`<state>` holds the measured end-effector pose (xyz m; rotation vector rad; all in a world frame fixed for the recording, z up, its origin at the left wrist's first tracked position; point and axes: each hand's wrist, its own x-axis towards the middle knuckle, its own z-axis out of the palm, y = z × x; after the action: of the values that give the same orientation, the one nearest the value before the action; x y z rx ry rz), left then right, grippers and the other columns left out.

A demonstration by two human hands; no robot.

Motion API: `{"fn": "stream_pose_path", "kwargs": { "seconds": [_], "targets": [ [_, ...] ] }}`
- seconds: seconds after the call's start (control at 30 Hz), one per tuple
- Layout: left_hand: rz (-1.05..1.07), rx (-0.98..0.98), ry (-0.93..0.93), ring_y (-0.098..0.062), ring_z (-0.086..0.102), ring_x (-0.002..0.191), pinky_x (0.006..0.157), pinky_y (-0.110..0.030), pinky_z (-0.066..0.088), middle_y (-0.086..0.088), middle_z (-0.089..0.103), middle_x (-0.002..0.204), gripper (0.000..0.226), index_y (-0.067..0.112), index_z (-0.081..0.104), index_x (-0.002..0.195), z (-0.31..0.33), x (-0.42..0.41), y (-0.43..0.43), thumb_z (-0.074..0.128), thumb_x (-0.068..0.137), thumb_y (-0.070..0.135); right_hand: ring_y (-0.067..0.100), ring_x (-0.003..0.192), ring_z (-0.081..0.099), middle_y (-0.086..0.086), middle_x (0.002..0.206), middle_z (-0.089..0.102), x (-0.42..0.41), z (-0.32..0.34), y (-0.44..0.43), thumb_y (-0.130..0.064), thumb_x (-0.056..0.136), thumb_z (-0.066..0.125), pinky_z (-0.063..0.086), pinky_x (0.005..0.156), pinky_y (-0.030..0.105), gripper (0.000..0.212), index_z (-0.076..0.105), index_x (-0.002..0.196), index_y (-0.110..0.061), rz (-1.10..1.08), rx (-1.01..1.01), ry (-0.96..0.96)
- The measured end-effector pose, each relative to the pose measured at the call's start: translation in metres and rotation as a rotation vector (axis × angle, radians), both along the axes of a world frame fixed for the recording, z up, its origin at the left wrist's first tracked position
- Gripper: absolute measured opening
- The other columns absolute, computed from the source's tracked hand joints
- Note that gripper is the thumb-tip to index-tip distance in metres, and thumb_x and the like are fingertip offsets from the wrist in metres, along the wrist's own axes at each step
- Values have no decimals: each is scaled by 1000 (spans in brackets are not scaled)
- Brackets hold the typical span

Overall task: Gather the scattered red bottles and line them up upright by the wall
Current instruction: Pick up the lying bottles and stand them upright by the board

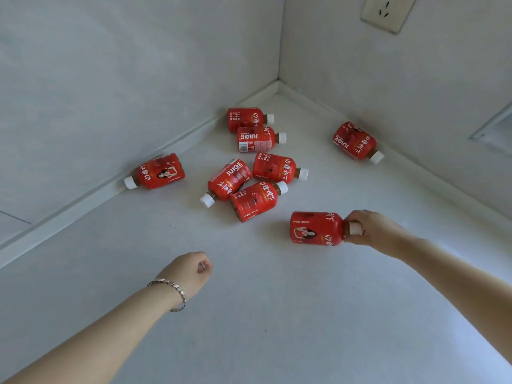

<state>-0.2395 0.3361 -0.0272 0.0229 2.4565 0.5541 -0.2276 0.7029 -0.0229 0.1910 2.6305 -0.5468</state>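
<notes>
Several red bottles with white caps lie on their sides on the white surface near the corner. My right hand [368, 231] grips the cap end of the nearest bottle [315, 228], which lies flat. A cluster of bottles [249, 176] lies in the middle, one of them [248, 119] touching the left wall's ledge. One bottle [158, 171] rests against the left wall ledge, another [356, 141] against the right wall. My left hand [191, 273], with a bracelet on the wrist, hovers as a loose fist holding nothing, below the cluster.
Two white walls meet at a corner [278, 81] with a low ledge along each. A wall socket [388, 11] sits high on the right wall. A recessed frame [493, 131] shows at the right edge.
</notes>
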Motion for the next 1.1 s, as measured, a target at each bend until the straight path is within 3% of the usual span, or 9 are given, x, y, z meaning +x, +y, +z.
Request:
{"fn": "stream_pose_path", "kwargs": {
  "seconds": [0.07,0.2,0.37,0.53,0.77,0.83,0.97,1.03,1.1],
  "targets": [
    [-24,48,134,-27,65,90,79,-34,52,-1,66,82,20,26,60,75,4,-8,22,52,88,14,19,88,57,1,101,61,-4,18,-1,-27,83,68,42,69,23,26,58,106,-20,-25,-27,27],
    [-200,119,504,-28,57,111,90,-37,49,-7,60,123,33,10,57,118,2,-42,85,58,85,13,24,82,56,8,102,63,-15,35,-14,-41,92,50,43,67,31,36,44,116,-15,16,109,-34],
    [-269,-55,440,-27,27,141,116,-39,25,-7,27,153,88,15,22,145,-30,-99,142,71,76,38,26,69,50,7,85,55,-19,25,-39,-41,96,41,37,60,30,37,32,115,-10,84,244,22],
    [-199,-180,543,-30,39,129,106,-40,31,-8,45,139,74,21,37,135,-49,-100,139,73,72,34,22,56,43,1,72,43,-22,22,-54,-41,98,34,31,46,27,41,29,122,-8,160,268,44],
    [233,534,537,-5,45,99,92,-19,38,-5,45,114,70,9,51,118,-30,-41,85,83,56,6,24,70,51,10,107,57,-24,29,-69,-40,97,38,40,58,31,43,30,126,-9,216,234,2],
    [152,491,567,5,46,90,84,-17,39,-3,46,106,54,10,58,105,-25,-30,71,75,58,29,25,72,50,12,114,56,-31,29,-79,-38,97,40,40,60,32,43,31,126,-8,224,225,-8],
    [-176,107,779,-26,58,66,50,-22,37,-10,58,74,39,8,63,77,-8,-38,56,57,65,45,23,73,52,13,95,59,-43,35,-92,-35,97,41,43,64,33,29,36,113,-11,173,140,-31],
    [-281,-24,783,-32,63,58,43,-19,26,-9,64,67,36,8,61,82,0,-40,55,65,70,42,24,69,55,15,92,62,-41,36,-96,-30,97,45,48,64,38,30,36,118,-10,142,95,-51],
    [-231,-34,656,-34,64,76,52,-25,31,-7,66,83,38,10,55,101,9,-35,56,63,80,40,26,63,60,14,90,62,-33,34,-98,-26,96,47,54,60,37,29,36,119,-13,75,33,-43]
  ]
}}
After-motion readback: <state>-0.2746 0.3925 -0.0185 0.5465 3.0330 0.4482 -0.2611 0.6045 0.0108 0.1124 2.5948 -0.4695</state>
